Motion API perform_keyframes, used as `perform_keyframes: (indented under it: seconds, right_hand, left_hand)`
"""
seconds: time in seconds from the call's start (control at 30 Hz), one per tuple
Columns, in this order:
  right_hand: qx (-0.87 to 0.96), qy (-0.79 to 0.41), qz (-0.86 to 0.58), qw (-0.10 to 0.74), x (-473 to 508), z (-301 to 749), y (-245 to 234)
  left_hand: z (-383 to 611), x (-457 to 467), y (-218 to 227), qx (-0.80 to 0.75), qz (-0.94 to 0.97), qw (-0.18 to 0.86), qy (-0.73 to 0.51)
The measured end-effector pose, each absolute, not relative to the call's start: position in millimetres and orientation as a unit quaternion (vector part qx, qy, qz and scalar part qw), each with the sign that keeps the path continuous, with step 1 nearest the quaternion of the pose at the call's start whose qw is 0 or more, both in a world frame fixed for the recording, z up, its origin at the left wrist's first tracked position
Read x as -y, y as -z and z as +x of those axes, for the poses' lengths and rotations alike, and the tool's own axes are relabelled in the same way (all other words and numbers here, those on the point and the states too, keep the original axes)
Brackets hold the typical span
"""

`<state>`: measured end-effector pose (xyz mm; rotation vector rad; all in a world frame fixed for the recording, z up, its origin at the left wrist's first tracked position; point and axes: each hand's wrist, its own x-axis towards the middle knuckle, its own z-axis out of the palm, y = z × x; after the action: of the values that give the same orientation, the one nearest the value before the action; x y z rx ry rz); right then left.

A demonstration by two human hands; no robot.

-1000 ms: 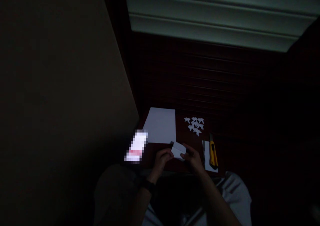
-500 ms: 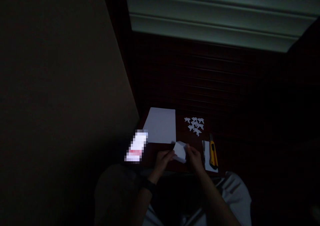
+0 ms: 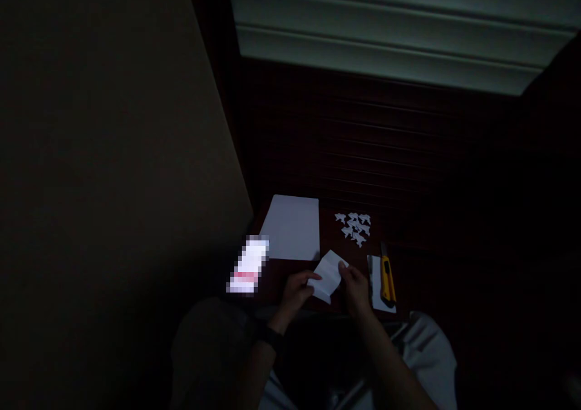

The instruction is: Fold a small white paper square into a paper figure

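A small creased sheet of white paper (image 3: 328,275) is held between my two hands, tilted and partly folded at its lower edge. My left hand (image 3: 297,290) pinches its left corner between thumb and fingers. At the right edge, my right hand (image 3: 354,286) grips it with the thumb on top. Just right of that hand lies a yellow box cutter (image 3: 387,281) on a white paper stack (image 3: 376,286). Beyond the hands sit several small folded paper figures (image 3: 353,227) in a cluster.
A large white sheet stack (image 3: 293,227) lies at the back left of the dark table (image 3: 276,277). A bright, blurred-out phone-like screen (image 3: 248,266) is at the left edge. A wall (image 3: 181,125) rises on the left, and pale slats (image 3: 381,34) stand at the back.
The paper in my hands has been opened out and turned, showing a wider, flatter face. My right hand has shifted slightly, with its thumb now on the sheet. The other things stay put.
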<state>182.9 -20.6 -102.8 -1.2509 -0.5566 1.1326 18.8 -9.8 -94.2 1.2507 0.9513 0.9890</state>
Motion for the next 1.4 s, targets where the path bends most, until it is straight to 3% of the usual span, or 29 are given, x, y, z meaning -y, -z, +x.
perform_keyframes:
  seconds: [0.27, 0.77, 1.23, 1.4]
  right_hand:
    - [0.22, -0.53, -0.51, 0.641, 21.6, 182.0, 103.2]
    - [0.314, -0.389, -0.616, 0.609, 12.7, 185.5, 116.2]
    - [0.43, -0.544, -0.502, 0.516, 26.8, 187.7, 93.9]
    - [0.436, -0.593, -0.47, 0.487, 28.0, 178.6, 87.6]
  left_hand:
    - [23.9, 7.1, 99.8, -0.454, 0.528, 0.544, -0.469]
    - [24.0, 7.8, 89.1, -0.325, 0.483, 0.712, -0.393]
    - [24.3, 3.8, 89.0, -0.417, 0.502, 0.634, -0.416]
    - [24.9, 3.8, 95.4, -0.464, 0.448, 0.598, -0.476]
